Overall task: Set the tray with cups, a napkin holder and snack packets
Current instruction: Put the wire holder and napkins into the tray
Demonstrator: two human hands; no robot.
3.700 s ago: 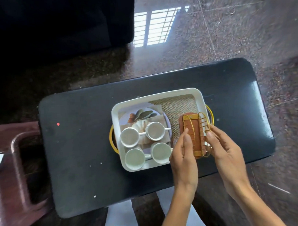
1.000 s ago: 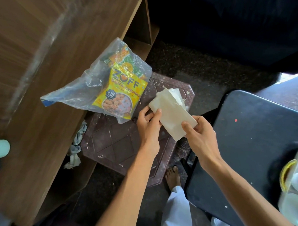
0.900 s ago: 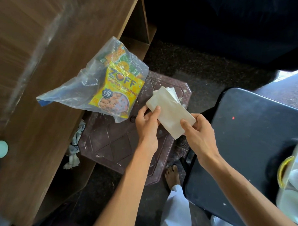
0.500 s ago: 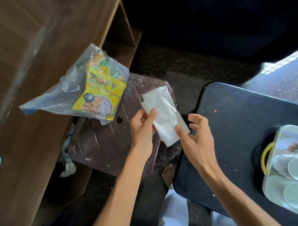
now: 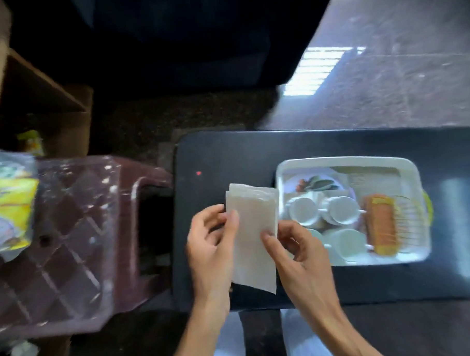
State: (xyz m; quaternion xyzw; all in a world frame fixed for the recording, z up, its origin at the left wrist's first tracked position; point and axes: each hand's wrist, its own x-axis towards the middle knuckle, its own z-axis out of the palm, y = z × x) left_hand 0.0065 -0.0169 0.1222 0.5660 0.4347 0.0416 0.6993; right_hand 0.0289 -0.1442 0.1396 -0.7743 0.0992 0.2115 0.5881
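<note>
Midway through setting the tray on the dark worktop — four white cups and the wire napkin holder already sit inside. My left hand and right hand pinch a folded napkin stack just left of the tray. The holder looks unfilled, and the snack packets wait in their plastic bag on the maroon stool.

Both hands up over the dark bench, pinching a folded stack of white napkins: left hand on one edge, right hand on the other. Just right of them sits the white tray, four white cups inside, the orange wire napkin holder alongside. Snack packets blur at far left.
</note>
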